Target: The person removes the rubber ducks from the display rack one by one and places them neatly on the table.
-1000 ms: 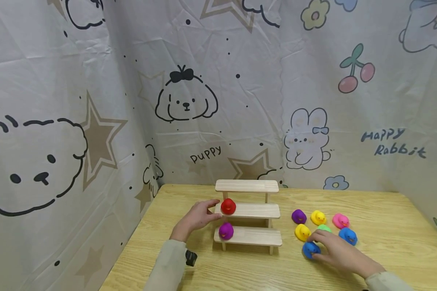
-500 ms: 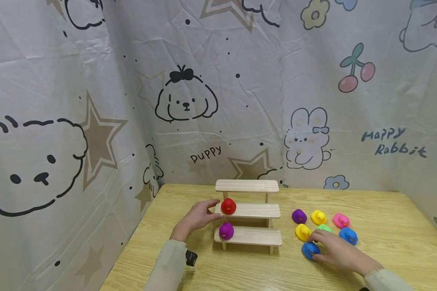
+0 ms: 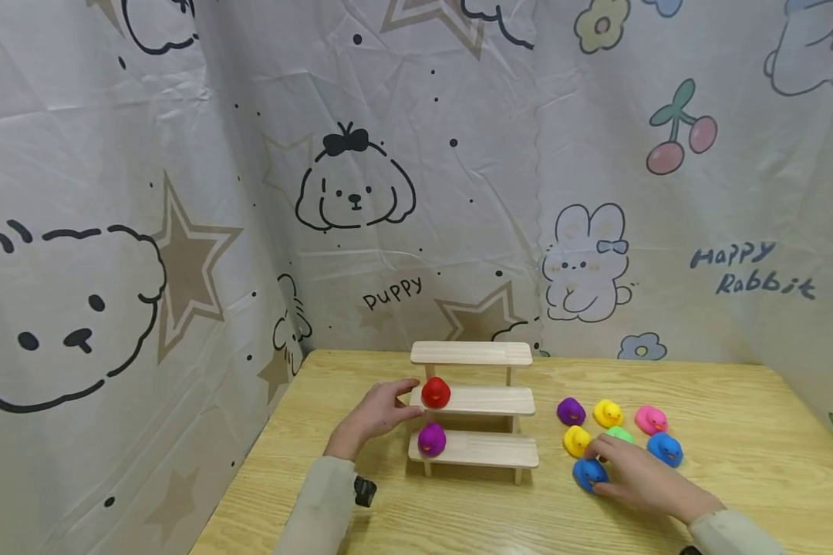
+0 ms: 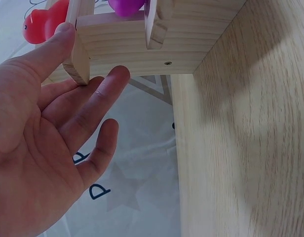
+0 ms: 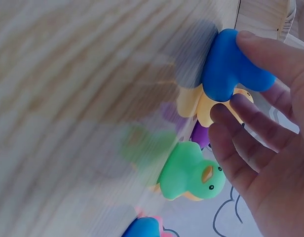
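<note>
My left hand [image 3: 376, 412] pinches the left end of a three-tier wooden stand [image 3: 489, 400] at its middle shelf, thumb on one face and fingers at the other in the left wrist view. A red rubber duck [image 3: 436, 393] sits on that shelf's left end. Below it, a magenta duck [image 3: 432, 439] sits at the left of the bottom shelf. Over at the right, my right hand [image 3: 642, 476] holds a blue rubber duck [image 5: 223, 66] between thumb and fingertips, low at the tabletop. A green duck [image 5: 186, 173] is partly hidden behind this hand in the head view.
Around the right hand stand more ducks: a yellow one [image 3: 577, 441], another yellow one [image 3: 607, 414], a purple one [image 3: 571, 412], a pink one [image 3: 651, 420] and a second blue one [image 3: 665, 449]. A printed curtain [image 3: 486, 193] encloses the wooden table [image 3: 757, 462] at the back and sides.
My right hand and the blue duck in it have shifted slightly left. The left hand keeps its place at the stand.
</note>
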### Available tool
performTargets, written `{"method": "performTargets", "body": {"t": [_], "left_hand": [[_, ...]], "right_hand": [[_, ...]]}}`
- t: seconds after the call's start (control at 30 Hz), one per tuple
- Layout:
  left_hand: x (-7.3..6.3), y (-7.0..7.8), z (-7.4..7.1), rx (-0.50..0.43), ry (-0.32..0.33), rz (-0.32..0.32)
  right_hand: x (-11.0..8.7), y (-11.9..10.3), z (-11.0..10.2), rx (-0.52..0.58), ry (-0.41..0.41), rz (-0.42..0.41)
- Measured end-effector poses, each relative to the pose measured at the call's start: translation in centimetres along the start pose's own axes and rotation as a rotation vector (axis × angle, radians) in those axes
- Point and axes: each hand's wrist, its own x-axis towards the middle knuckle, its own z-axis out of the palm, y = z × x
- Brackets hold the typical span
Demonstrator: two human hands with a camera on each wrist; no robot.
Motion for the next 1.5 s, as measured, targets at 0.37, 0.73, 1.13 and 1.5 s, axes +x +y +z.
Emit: {"method": "performTargets", "body": {"t": [0.37,0.73,1.13,1.5], "left_hand": [[0.0,0.0,0.1,-0.005,-0.006,-0.003],[0.1,-0.2,0.1,0.006,-0.003,-0.008],[0.1,-0.3,0.0,0.008,-0.004,-0.010],[0.1,-0.3,0.0,0.006,-0.003,-0.011]], "right_hand": [[0.4,0.0,0.5,0.002,0.018,-0.008],[0.4,-0.1,0.6,-0.003,0.015,0.006],[0.0,-0.8,-0.4,0.033,0.013,0.029],[0.2,-1.6,-2.1,-0.041,0.091,-0.016]]}}
